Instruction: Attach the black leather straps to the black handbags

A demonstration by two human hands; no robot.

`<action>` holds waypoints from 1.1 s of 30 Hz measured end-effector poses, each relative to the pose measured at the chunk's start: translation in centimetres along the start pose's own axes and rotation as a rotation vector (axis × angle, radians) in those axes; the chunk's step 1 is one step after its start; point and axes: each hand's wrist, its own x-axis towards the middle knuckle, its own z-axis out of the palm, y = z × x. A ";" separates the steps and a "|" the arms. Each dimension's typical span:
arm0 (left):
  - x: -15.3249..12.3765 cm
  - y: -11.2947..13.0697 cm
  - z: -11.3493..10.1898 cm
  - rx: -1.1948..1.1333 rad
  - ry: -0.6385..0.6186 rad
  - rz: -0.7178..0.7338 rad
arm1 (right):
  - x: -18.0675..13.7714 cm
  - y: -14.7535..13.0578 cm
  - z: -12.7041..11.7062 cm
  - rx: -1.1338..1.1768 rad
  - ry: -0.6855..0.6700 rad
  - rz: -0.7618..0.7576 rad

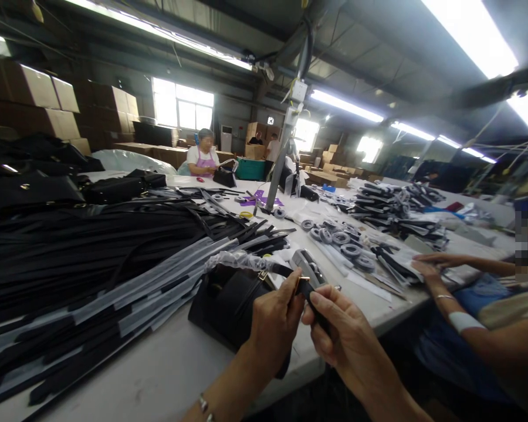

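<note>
My left hand [273,325] and my right hand [341,334] are closed together on a black strap [308,291] with a small gold fitting, held just above the table's front edge. A black handbag [229,305] lies right behind my left hand, its handle wrapped in clear plastic [237,261]. The strap runs from the bag toward my fingers.
A large heap of black straps, some in plastic sleeves [92,258], covers the white table [158,363] on the left. Rolled straps [343,240] and more bundles [391,211] lie further back. A co-worker's arm [444,293] rests at the right; another person [205,155] sits far off.
</note>
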 end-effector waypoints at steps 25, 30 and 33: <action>-0.1 -2.0 -1.1 -0.220 -0.307 -0.067 | 4.9 5.0 -2.3 -0.091 -0.025 -0.137; 0.1 -2.1 -2.0 -0.343 -0.347 -0.083 | 5.8 3.0 -3.7 -0.593 -0.009 -0.369; 0.8 -1.0 -2.7 -0.523 -0.309 -0.260 | 6.1 0.3 -3.5 -0.826 -0.137 -0.513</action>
